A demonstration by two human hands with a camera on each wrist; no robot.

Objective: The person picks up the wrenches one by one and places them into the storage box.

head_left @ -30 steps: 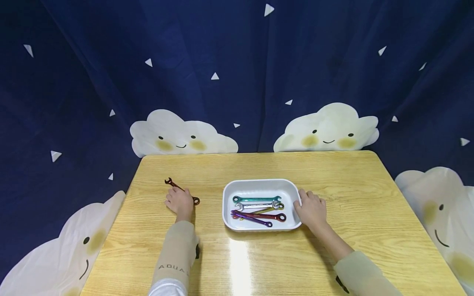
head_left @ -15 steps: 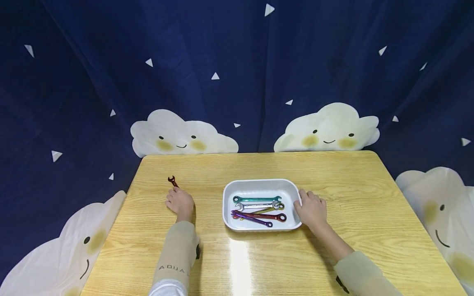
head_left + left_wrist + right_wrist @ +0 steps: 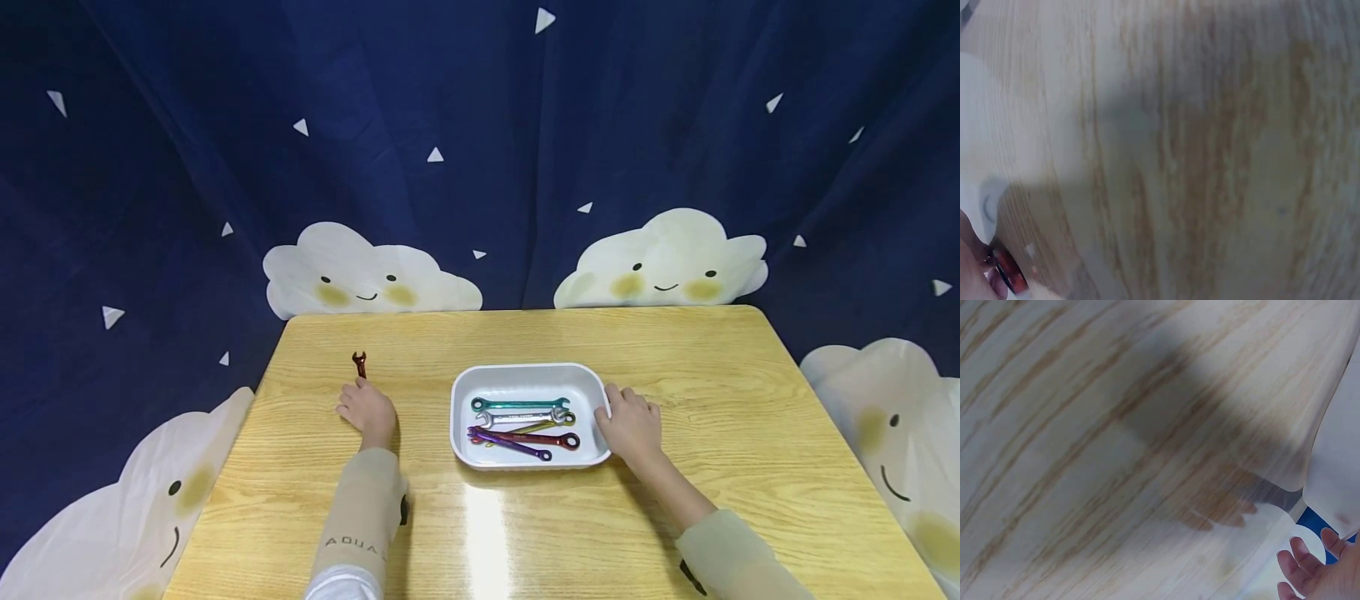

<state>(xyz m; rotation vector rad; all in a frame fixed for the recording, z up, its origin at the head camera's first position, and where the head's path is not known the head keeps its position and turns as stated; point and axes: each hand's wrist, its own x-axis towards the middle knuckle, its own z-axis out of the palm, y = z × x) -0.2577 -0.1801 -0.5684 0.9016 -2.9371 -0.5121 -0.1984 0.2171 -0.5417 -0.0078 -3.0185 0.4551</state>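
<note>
My left hand (image 3: 369, 410) grips a dark red combination wrench (image 3: 361, 365) over the left part of the table. Its open-jaw end points away past my fingers; the rest is covered by the hand. In the left wrist view a reddish end of the wrench (image 3: 1010, 270) shows beside the hand (image 3: 971, 275) in the corner. My right hand (image 3: 632, 423) holds the right rim of a white tray (image 3: 531, 367), thumb over the edge. The right wrist view shows the hand (image 3: 1329, 572) at the tray's outer wall (image 3: 1338, 462), several fingers spread off it.
Inside the tray lie a green wrench (image 3: 521, 404), a silver wrench (image 3: 517, 418), a yellow one (image 3: 536, 426), a red one (image 3: 540, 437) and a purple one (image 3: 513, 445), partly overlapping. A dark blue cloud-print curtain (image 3: 517, 167) hangs behind the wooden table (image 3: 720, 392).
The wrench in my left hand has turned from slanting across to pointing almost straight away, and its ring end is now hidden. My right hand and the tray stay put.
</note>
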